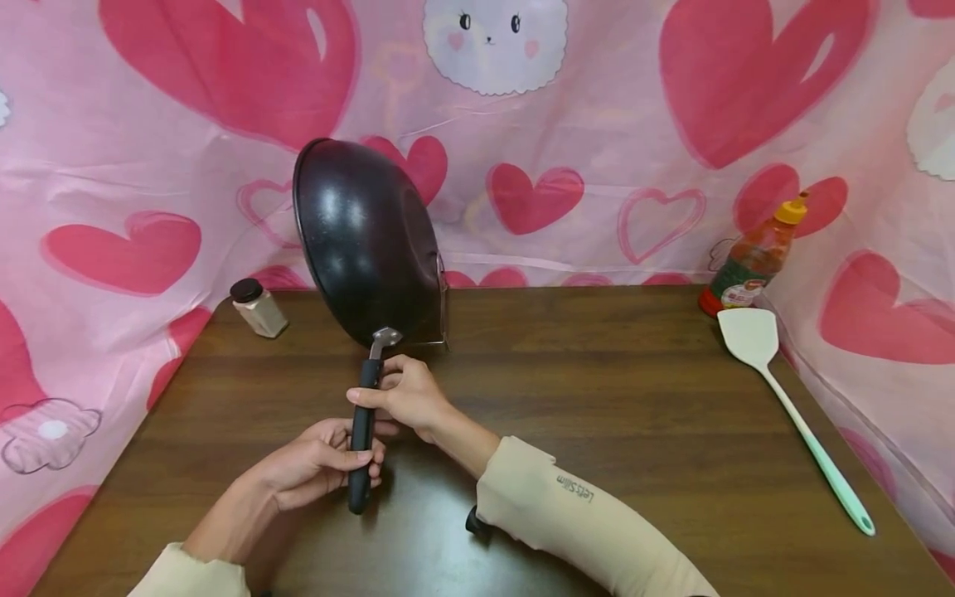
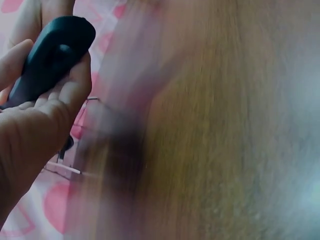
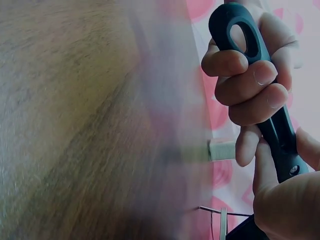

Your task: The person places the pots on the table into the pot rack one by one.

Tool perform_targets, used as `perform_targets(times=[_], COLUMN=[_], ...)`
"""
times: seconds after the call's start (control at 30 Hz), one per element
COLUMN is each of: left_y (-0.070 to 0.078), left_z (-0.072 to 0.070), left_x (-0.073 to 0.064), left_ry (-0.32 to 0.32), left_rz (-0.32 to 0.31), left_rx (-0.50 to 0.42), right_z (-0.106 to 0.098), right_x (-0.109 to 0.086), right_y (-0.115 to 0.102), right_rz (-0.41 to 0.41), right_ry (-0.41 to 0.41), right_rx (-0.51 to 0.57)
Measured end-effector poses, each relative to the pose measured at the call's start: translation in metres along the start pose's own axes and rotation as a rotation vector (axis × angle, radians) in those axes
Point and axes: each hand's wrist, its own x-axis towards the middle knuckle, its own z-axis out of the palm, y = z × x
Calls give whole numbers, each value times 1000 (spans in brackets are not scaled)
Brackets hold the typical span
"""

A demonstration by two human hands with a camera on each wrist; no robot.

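A black wok (image 1: 366, 240) is held up on its side above the table, its rim facing left and its rounded outside facing right. Its long black handle (image 1: 362, 431) points down toward me. My left hand (image 1: 317, 464) grips the lower end of the handle, and its curled fingers show in the right wrist view around the handle (image 3: 272, 112) below the hanging hole. Higher up, close to the metal bracket, my right hand (image 1: 406, 398) holds the handle between thumb and fingers. The inside of the wok is hidden.
A thin wire stand (image 1: 443, 319) shows partly behind the wok. At the back left is a black-lidded shaker jar (image 1: 259, 307). A sauce bottle (image 1: 755, 257) with a yellow cap stands at the back right, near a white and green spatula (image 1: 794, 410) on the wooden table (image 1: 597, 373).
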Motion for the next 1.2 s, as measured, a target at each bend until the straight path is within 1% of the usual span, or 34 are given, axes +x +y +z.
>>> perform_targets(times=[0.1, 0.2, 0.33, 0.47, 0.6, 0.7, 0.93, 1.07, 1.2], left_y=[0, 0, -2, -1, 0, 1, -1, -2, -2], left_z=[-3, -6, -9, -12, -15, -14, -7, -5, -4], left_x=[0, 1, -4, -13, -20, -22, -15, -11, -8], left_ry=[-46, -86, -109, -129, -121, -104, -88, -76, -56], left_rz=[1, 6, 10, 3, 0, -3, -15, -9, 0], left_rx=[-8, -8, -8, -17, -11, -9, -8, -12, 5], right_z=[2, 3, 10, 17, 19, 19, 10, 4, -4], right_x=[1, 1, 1, -3, -5, -4, -3, -4, -3], right_y=[1, 2, 2, 2, 1, 1, 0, -2, -2], right_rz=[1, -14, -24, -21, -15, -8, 7, 9, 9], right_ry=[6, 8, 8, 4, -17, -24, -45, -55, -94], right_rx=[14, 4, -9, -15, 0, 19, -8, -18, -15])
